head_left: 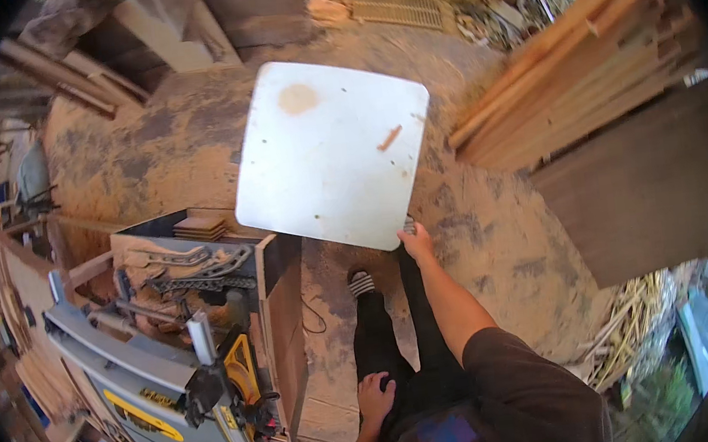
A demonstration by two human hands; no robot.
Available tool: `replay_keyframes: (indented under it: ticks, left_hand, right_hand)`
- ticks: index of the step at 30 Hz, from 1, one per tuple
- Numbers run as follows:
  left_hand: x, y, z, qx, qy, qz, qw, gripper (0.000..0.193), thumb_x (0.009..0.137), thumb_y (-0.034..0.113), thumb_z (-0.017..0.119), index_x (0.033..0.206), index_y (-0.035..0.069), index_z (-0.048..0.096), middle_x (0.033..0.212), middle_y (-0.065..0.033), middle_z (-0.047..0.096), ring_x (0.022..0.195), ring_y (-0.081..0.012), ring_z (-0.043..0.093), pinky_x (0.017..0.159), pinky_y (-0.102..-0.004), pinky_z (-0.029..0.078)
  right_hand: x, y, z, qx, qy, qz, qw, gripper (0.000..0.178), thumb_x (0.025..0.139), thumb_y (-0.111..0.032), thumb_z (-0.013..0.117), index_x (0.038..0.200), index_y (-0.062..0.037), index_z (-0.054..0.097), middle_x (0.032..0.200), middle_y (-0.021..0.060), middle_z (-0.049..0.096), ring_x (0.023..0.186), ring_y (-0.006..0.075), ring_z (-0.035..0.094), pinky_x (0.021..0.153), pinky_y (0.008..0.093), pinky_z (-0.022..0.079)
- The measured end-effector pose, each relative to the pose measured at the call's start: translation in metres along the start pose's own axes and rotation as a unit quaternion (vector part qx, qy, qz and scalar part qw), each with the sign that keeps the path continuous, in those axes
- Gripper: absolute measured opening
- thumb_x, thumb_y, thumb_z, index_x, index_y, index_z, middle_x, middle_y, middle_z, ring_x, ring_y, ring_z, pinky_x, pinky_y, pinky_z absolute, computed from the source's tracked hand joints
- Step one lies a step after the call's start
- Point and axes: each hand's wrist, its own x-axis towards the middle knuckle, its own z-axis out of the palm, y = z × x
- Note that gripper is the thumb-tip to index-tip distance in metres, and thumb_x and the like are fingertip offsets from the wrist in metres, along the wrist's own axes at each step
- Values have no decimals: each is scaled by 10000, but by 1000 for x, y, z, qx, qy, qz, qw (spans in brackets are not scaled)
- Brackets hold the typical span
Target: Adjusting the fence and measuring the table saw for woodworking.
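A white square board (334,150) with rounded corners is in front of me, above the dusty floor. On its top are a tan round stain, a small wood scrap (389,139) and several dark specks. My right hand (416,243) is closed at the board's near right corner; some of its fingers are hidden under the edge. What is beneath the board does not show. My left hand (377,395) rests against my dark trousers at the thigh, its fingers loosely bent and apart, holding nothing I can see.
At left stands a grey and yellow table saw (141,373) beside a wooden box (277,272) holding black metal parts. Long planks (562,70) and a brown sheet (643,182) lie at right. Sawdust covers the floor (493,232). A thin cord (316,316) lies near my feet.
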Motion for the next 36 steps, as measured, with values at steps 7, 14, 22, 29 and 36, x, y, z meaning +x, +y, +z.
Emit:
replay_keyframes:
  ticks: [7, 14, 22, 29, 36]
  left_hand:
    - [37, -29, 16, 240, 2, 154, 959, 217, 824, 317, 734, 996, 186, 722, 1092, -19, 632, 1139, -262, 554, 1006, -464, 398]
    - [14, -58, 59, 280, -25, 241, 929, 181, 805, 279, 752, 954, 186, 711, 1048, -36, 626, 1091, -278, 577, 973, -470, 415]
    - [-46, -76, 115, 345, 9, 253, 904, 161, 796, 284, 763, 905, 183, 700, 1025, -35, 625, 1062, -282, 577, 945, -483, 413]
    - [-97, -71, 199, 401, 1, 292, 868, 165, 806, 283, 755, 918, 171, 712, 1029, -50, 629, 1070, -290, 575, 947, -471, 412]
    - [-149, -65, 299, 485, -87, 327, 806, 173, 802, 287, 751, 931, 173, 732, 1043, -39, 660, 1063, -274, 599, 941, -462, 437]
  right_hand:
    - [63, 18, 35, 311, 18, -77, 947, 579, 888, -325, 771, 1337, -1, 599, 1230, 179, 692, 1118, 288, 666, 947, 405, 511]
    - [92, 60, -16, 195, 41, -109, 974, 560, 823, -356, 807, 1174, 51, 650, 1156, 251, 703, 1072, 376, 683, 909, 454, 525]
    - [24, 134, -32, 279, 120, -97, 948, 521, 793, -358, 816, 1060, 67, 675, 1021, 248, 726, 935, 354, 707, 835, 443, 537]
    - [13, 372, -180, 269, 199, -80, 939, 466, 766, -341, 817, 1039, 16, 698, 995, 213, 734, 918, 342, 702, 811, 426, 531]
    - [-51, 752, -409, 336, 278, 20, 900, 353, 752, -286, 826, 974, -20, 755, 787, 99, 706, 750, 200, 656, 707, 385, 510]
